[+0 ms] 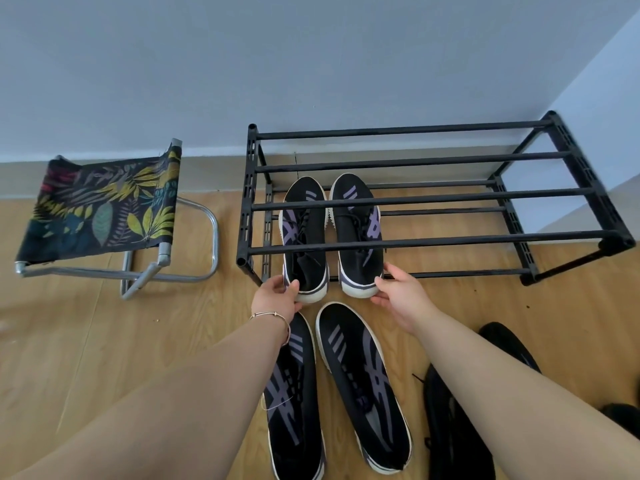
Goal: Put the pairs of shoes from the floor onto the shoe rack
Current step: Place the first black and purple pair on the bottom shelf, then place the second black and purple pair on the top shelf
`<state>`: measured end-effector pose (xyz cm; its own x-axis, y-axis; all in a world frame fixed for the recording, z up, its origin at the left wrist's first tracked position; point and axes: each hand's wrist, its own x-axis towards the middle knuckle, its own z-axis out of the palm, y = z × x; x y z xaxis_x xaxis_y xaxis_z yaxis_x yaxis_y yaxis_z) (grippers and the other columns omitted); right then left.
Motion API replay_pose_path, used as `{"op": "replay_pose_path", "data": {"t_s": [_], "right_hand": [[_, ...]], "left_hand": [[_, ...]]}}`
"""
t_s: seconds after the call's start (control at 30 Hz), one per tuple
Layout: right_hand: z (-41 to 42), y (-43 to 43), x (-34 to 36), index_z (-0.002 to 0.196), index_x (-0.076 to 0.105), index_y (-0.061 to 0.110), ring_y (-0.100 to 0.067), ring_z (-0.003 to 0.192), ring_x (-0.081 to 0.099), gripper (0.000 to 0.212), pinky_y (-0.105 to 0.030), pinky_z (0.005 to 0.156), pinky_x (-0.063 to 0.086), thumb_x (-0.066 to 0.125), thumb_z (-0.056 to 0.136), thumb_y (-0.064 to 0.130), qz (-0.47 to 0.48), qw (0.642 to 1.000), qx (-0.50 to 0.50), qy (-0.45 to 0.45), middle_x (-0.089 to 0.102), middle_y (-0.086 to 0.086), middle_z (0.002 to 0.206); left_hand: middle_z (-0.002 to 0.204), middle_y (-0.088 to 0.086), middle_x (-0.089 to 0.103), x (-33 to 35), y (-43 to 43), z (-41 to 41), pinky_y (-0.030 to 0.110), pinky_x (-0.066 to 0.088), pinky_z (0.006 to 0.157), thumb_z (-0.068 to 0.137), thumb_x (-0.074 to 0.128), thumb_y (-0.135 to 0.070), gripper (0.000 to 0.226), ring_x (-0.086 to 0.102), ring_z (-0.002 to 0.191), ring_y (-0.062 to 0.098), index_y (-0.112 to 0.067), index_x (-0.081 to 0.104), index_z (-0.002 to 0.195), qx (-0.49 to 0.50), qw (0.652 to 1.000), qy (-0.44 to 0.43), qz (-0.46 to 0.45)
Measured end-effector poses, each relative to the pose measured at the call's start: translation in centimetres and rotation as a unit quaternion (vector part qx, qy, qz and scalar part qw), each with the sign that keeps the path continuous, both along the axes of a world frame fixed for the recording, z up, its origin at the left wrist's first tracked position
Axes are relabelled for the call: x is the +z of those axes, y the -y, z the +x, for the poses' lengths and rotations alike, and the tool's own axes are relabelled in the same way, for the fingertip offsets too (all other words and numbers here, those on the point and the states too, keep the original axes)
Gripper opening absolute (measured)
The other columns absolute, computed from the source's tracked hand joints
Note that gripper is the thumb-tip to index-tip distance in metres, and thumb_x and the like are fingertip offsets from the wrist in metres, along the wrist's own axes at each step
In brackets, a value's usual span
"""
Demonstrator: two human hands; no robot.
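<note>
A black two-tier shoe rack (433,242) stands against the wall. One pair of black sneakers with purple stripes and white soles rests on its lower tier, toes toward the wall. My left hand (277,299) grips the heel of the left sneaker (304,237). My right hand (398,292) grips the heel of the right sneaker (358,230). A second, similar pair lies on the floor just in front: one shoe (294,403) partly under my left forearm, the other (363,382) beside it.
A folding stool (104,209) with leaf-print fabric stands left of the rack. More black shoes (450,427) lie on the wooden floor at the lower right, partly hidden by my right arm. The rack's top tier holds nothing.
</note>
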<state>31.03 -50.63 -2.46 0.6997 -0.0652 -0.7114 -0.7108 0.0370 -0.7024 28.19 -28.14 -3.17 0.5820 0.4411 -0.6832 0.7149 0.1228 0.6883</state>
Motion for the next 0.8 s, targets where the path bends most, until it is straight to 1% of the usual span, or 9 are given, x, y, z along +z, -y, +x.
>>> {"op": "replay_pose_path", "data": {"t_s": [0.13, 0.3, 0.4, 0.5, 0.57, 0.63, 0.7, 0.77, 0.8], "right_hand": [[1.5, -0.3, 0.1, 0.152, 0.042, 0.022, -0.028, 0.117, 0.065, 0.057, -0.04, 0.093, 0.058, 0.055, 0.1, 0.003, -0.027, 0.999, 0.023, 0.005, 0.056, -0.01, 0.146], [0.9, -0.8, 1.2, 0.151, 0.043, 0.02, -0.026, 0.117, 0.065, 0.054, -0.038, 0.094, 0.057, 0.054, 0.101, 0.004, -0.036, 0.999, 0.008, 0.006, 0.059, -0.008, 0.14], [0.1, -0.9, 1.3, 0.15, 0.045, 0.019, -0.024, 0.114, 0.066, 0.051, -0.036, 0.094, 0.058, 0.054, 0.102, 0.007, -0.062, 0.998, 0.001, 0.032, 0.062, -0.007, 0.133], [-0.6, -0.8, 1.5, 0.151, 0.043, 0.024, -0.017, 0.104, 0.066, 0.05, -0.037, 0.095, 0.057, 0.054, 0.103, 0.017, -0.148, 0.984, 0.074, 0.061, 0.064, -0.005, 0.124], [-1.3, -0.4, 1.9, 0.152, 0.043, 0.024, -0.017, 0.107, 0.062, 0.05, -0.037, 0.098, 0.054, 0.053, 0.103, 0.024, -0.233, 0.956, 0.156, 0.089, 0.061, -0.004, 0.126], [-2.0, 0.0, 2.5, 0.151, 0.044, 0.022, -0.02, 0.117, 0.057, 0.048, -0.036, 0.102, 0.049, 0.05, 0.104, 0.027, -0.316, 0.909, 0.24, 0.126, 0.055, -0.006, 0.135], [-3.0, 0.2, 3.4, 0.151, 0.042, 0.019, -0.022, 0.125, 0.053, 0.049, -0.036, 0.104, 0.046, 0.049, 0.104, 0.029, -0.372, 0.861, 0.306, 0.167, 0.049, -0.008, 0.142], [-4.0, 0.2, 4.1, 0.152, 0.04, 0.014, -0.024, 0.132, 0.047, 0.054, -0.037, 0.107, 0.044, 0.052, 0.102, 0.032, -0.424, 0.804, 0.358, 0.215, 0.048, -0.008, 0.145], [-4.4, 0.2, 4.4, 0.152, 0.039, 0.012, -0.026, 0.135, 0.044, 0.057, -0.039, 0.109, 0.043, 0.053, 0.101, 0.034, -0.45, 0.774, 0.379, 0.235, 0.047, -0.008, 0.147]], "left_hand": [[0.116, 0.005, 0.068, 0.3, 0.3, 0.9, 0.041, 0.06, 0.091, 0.092, 0.069, -0.021, 0.045, 0.07, 0.102, 0.025, -0.018, 0.058, 0.136, -0.001, 1.0, -0.002, 0.021], [0.113, 0.002, 0.068, 0.7, 1.0, 1.3, 0.045, 0.057, 0.097, 0.091, 0.068, -0.03, 0.052, 0.069, 0.106, 0.026, -0.021, 0.054, 0.14, -0.051, 0.996, -0.005, 0.076], [0.13, 0.002, 0.066, 1.3, 1.3, 0.7, 0.046, 0.054, 0.101, 0.092, 0.067, -0.031, 0.055, 0.067, 0.113, 0.025, -0.023, 0.05, 0.144, -0.061, 0.994, -0.007, 0.085], [0.142, 0.001, 0.059, 2.0, 1.3, 0.2, 0.043, 0.049, 0.107, 0.095, 0.063, -0.032, 0.059, 0.06, 0.126, 0.025, -0.022, 0.044, 0.149, -0.109, 0.987, -0.006, 0.115], [0.141, 0.003, 0.059, 2.7, 1.1, -0.2, 0.04, 0.049, 0.105, 0.096, 0.061, -0.032, 0.058, 0.059, 0.126, 0.025, -0.02, 0.042, 0.15, -0.166, 0.975, 0.0, 0.145], [0.14, 0.006, 0.057, 3.2, 1.1, -0.7, 0.041, 0.051, 0.103, 0.096, 0.059, -0.032, 0.057, 0.06, 0.12, 0.026, -0.019, 0.042, 0.149, -0.221, 0.958, 0.004, 0.185], [0.144, 0.011, 0.05, 3.9, 1.0, -1.3, 0.043, 0.051, 0.103, 0.097, 0.058, -0.032, 0.058, 0.058, 0.122, 0.03, -0.016, 0.038, 0.15, -0.276, 0.933, -0.005, 0.23], [0.149, 0.015, 0.042, 4.5, 1.0, -2.0, 0.044, 0.046, 0.108, 0.099, 0.056, -0.032, 0.065, 0.05, 0.13, 0.033, -0.014, 0.028, 0.154, -0.361, 0.886, -0.019, 0.29], [0.151, 0.016, 0.038, 5.0, 1.0, -2.3, 0.043, 0.043, 0.111, 0.1, 0.054, -0.034, 0.068, 0.045, 0.135, 0.034, -0.012, 0.022, 0.156, -0.413, 0.848, -0.027, 0.332]]}}
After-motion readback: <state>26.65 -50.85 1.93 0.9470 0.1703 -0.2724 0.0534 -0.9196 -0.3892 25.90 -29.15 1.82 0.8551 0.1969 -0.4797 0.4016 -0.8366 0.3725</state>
